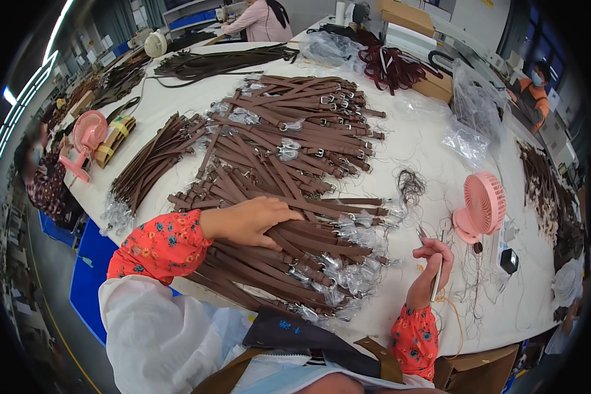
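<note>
My left hand (256,220) lies over a thick pile of brown leather straps (269,157) with metal buckles. Its thumb and fingers are apart, resting on the straps just in front of me. Clear plastic wrapping (348,276) covers many of the buckle ends at the pile's right side. To the right of the pile, my right hand (430,269) is closed around a slim silver tool (438,279). A pointed metal tip shows above the fingers, but the tool's exact kind is unclear. Red flowered sleeves cover both my forearms.
Loose dark threads (410,186) lie on the white table (414,144). A pink fan (482,205) stands at right, another pink fan (88,134) at left. Dark red straps (394,65) and cardboard boxes (407,20) are at the back. Other people work around the table.
</note>
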Demonstrator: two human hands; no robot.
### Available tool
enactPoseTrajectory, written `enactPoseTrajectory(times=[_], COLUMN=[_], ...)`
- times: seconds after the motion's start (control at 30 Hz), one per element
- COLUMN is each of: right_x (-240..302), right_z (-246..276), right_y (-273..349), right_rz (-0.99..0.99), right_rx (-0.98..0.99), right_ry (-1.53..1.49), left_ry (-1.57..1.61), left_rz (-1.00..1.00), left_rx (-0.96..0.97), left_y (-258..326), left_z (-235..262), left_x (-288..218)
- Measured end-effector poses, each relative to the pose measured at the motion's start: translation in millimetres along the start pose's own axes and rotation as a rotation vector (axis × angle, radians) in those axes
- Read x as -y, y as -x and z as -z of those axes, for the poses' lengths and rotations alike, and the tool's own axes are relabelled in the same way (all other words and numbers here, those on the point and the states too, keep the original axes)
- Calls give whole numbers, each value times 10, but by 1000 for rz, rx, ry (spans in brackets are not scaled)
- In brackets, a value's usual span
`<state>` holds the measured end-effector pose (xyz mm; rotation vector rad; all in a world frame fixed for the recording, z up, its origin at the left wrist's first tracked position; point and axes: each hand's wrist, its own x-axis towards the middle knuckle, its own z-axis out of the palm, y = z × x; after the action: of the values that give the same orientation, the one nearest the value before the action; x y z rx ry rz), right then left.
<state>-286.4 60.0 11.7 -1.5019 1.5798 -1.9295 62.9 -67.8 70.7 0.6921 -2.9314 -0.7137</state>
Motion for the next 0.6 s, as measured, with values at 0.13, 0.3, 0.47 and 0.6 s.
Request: enactPoseTrajectory(times=[0.13, 0.3, 0.47, 0.6], right_x=[-38, -89, -106, -132], right_z=[47, 28, 55, 50], right_y=[-5, -4, 0, 13], right_rz=[-2, -3, -60, -49], right_rx=[26, 52, 23, 38], right_ry=[12, 33, 0, 19], left_ry=[252, 128, -260, -159], left_rz=[27, 322, 794, 1007], left_rx=[72, -497, -637, -420], left_y=[43, 150, 636, 739], left_z=[353, 612, 708, 474], left_x=[13, 755, 1906, 2142])
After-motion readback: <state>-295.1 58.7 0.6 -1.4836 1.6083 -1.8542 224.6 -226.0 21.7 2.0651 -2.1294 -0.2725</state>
